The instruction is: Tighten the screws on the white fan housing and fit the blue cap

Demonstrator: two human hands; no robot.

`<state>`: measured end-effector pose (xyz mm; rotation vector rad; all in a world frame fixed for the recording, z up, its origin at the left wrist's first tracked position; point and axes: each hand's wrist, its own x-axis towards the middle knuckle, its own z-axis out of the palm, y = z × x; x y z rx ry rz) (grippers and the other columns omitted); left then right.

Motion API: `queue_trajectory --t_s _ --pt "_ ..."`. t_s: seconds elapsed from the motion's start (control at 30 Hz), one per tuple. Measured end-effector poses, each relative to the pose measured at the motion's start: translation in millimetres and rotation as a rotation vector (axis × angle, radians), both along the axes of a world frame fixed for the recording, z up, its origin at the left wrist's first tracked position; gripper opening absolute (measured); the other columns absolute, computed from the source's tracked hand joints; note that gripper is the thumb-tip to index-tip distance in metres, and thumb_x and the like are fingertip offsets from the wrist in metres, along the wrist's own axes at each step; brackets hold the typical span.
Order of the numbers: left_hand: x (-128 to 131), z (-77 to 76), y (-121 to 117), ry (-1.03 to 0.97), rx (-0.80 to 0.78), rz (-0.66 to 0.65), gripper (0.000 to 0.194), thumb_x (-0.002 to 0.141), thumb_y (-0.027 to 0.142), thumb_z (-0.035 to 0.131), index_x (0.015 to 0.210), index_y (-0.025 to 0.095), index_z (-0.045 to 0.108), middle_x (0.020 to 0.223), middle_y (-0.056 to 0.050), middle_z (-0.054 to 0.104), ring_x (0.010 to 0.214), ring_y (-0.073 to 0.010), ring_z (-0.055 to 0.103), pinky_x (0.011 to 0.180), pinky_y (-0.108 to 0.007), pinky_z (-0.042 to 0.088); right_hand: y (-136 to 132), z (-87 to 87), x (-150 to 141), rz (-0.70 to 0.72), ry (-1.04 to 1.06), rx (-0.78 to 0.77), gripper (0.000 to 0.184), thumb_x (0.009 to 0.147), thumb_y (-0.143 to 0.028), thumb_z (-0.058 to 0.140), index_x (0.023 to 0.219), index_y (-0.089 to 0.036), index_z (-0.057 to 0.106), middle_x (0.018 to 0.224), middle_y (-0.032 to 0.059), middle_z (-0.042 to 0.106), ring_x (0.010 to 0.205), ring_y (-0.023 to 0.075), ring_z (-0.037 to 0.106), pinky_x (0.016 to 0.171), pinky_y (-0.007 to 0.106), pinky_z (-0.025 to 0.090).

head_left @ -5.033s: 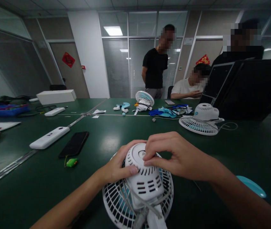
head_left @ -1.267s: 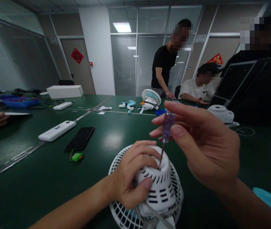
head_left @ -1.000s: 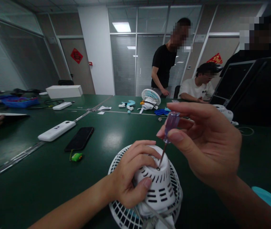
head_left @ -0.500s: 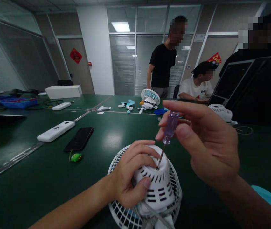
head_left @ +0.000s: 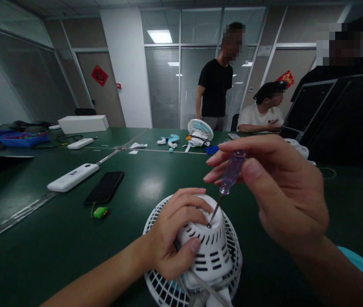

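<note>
A small white fan (head_left: pixel 213 256) lies face down on the green table (head_left: pixel 56 247), its vented motor housing pointing up. My left hand (head_left: pixel 171 236) wraps round the housing, thumb on its near side. My right hand (head_left: pixel 277 192) pinches a screwdriver (head_left: pixel 228 179) with a clear purple handle between thumb and fingers. The thin shaft slants down and its tip sits in a hole on top of the housing.
A black phone (head_left: pixel 105 187), a white power strip (head_left: pixel 73 177) and a small green object (head_left: pixel 99 212) lie to the left. A teal fan blade (head_left: pixel 360 264) rests at the right. Another fan (head_left: pixel 199 134) and parts sit further back. A dark laptop lid (head_left: pixel 344 119) and several people are beyond.
Five seconds ago both hands were on the housing with no tool. Since about a second ago the screwdriver has tilted and turned slightly in my right fingers; its tip stays in the same hole.
</note>
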<state>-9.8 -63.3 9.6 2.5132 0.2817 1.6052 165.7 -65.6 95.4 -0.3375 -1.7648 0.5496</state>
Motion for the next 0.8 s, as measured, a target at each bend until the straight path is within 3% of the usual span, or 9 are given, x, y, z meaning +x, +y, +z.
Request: queue_trajectory --t_s 0.1,0.2,0.3,0.47,0.67,0.8 --pt "-0.2 -0.2 0.0 -0.003 0.005 0.007 0.024 0.086 0.027 0.049 0.107 0.016 0.055 0.105 -0.01 0.063 0.101 -0.0236 0.061 0.102 -0.047 0.044 -0.3 1.5 -2.0 -0.004 0.049 -0.007 0.013 0.092 -0.022 0.063 0.103 -0.029 0.066 0.089 -0.0009 0.069 0.076 0.0156 0.07 0.064 0.028 0.061" --pt "-0.4 -0.9 0.3 -0.005 0.011 0.008 0.024 0.086 0.027 0.049 0.107 0.016 0.055 0.104 -0.01 0.063 0.101 -0.0235 0.061 0.103 -0.047 0.043 1.5 1.3 -3.4 -0.001 0.106 0.008 0.024 0.083 -0.018 0.073 0.102 -0.03 0.064 0.08 -0.0033 0.063 0.067 0.0139 0.067 0.054 0.025 0.058" --pt "-0.6 -1.7 0.4 -0.001 0.006 0.005 0.024 0.086 0.027 0.05 0.106 0.015 0.055 0.105 -0.01 0.062 0.103 -0.0238 0.06 0.103 -0.047 0.042 2.0 0.0 -1.8 0.009 0.089 0.014 0.022 0.086 -0.018 0.07 0.104 -0.03 0.065 0.086 -0.0017 0.063 0.069 0.014 0.066 0.053 0.025 0.057" --pt "-0.2 -1.2 -0.2 -0.007 -0.013 0.004 0.023 0.086 0.028 0.049 0.106 0.017 0.055 0.106 -0.01 0.063 0.102 -0.0243 0.06 0.1 -0.047 0.045 -1.4 0.2 -0.2 0.047 0.013 0.025 0.021 0.095 -0.017 0.057 0.111 -0.027 0.065 0.101 0.0006 0.069 0.086 0.0166 0.07 0.074 0.032 0.063" --pt "0.1 2.6 -0.3 -0.004 0.006 0.0 0.023 0.085 0.026 0.049 0.105 0.017 0.055 0.103 -0.01 0.063 0.097 -0.0237 0.062 0.098 -0.047 0.047 0.1 1.6 -2.5 0.001 0.071 0.074 0.032 0.078 -0.015 0.077 0.103 -0.03 0.066 0.097 -0.0014 0.064 0.077 0.015 0.068 0.052 0.024 0.059" --pt "-0.7 1.8 -0.4 0.002 -0.006 0.004 0.023 0.086 0.027 0.049 0.106 0.017 0.054 0.104 -0.009 0.062 0.099 -0.0241 0.061 0.096 -0.047 0.048 0.9 -0.9 -1.5 0.034 0.004 0.081 0.025 0.088 -0.02 0.068 0.111 -0.031 0.067 0.108 -0.0006 0.066 0.08 0.0144 0.069 0.061 0.025 0.062"
